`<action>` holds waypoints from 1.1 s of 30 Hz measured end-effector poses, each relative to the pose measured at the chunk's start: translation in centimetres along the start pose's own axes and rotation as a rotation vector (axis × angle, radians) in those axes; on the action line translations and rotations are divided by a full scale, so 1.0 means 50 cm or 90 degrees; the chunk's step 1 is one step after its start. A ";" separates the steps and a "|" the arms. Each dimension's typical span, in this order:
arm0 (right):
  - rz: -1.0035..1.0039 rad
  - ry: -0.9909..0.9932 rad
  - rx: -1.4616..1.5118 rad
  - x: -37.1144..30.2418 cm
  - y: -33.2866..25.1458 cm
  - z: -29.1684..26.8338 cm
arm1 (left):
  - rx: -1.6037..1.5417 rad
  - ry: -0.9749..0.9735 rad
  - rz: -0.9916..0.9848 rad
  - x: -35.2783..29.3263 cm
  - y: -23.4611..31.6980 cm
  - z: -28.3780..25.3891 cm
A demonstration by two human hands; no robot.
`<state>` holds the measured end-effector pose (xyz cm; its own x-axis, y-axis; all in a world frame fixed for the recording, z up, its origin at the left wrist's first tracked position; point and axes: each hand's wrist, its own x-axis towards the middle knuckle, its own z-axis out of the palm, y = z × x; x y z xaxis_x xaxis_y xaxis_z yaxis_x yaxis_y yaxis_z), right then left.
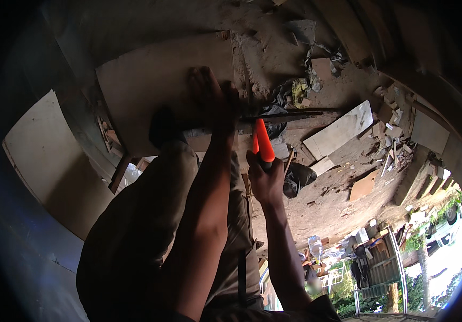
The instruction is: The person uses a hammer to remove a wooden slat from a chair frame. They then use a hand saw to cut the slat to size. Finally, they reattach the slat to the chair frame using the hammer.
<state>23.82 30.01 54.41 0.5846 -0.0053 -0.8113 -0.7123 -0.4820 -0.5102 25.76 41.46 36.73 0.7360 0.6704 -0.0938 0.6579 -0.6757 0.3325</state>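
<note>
Workshop (board offcuts [339, 130], dusty floor [324, 214])

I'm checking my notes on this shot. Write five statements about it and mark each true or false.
1. The right hand grips an orange-handled tool. True.
2. Both hands hold that tool. False: the left hand is spread on a large board.
3. Crumpled black plastic lies just to the right of the right hand. True.
4. The bright outdoor area is at the upper left. False: it shows at the lower right.
5. A pale board shows at the picture's left. True.
</note>
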 end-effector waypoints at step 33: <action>-0.095 0.002 -0.053 0.067 0.043 0.063 | -0.017 0.009 -0.018 -0.018 -0.009 0.023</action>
<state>23.01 31.68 49.70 0.6831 0.0688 -0.7271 -0.5826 -0.5491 -0.5992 24.99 40.81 35.61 0.7144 0.6939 -0.0904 0.6742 -0.6480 0.3543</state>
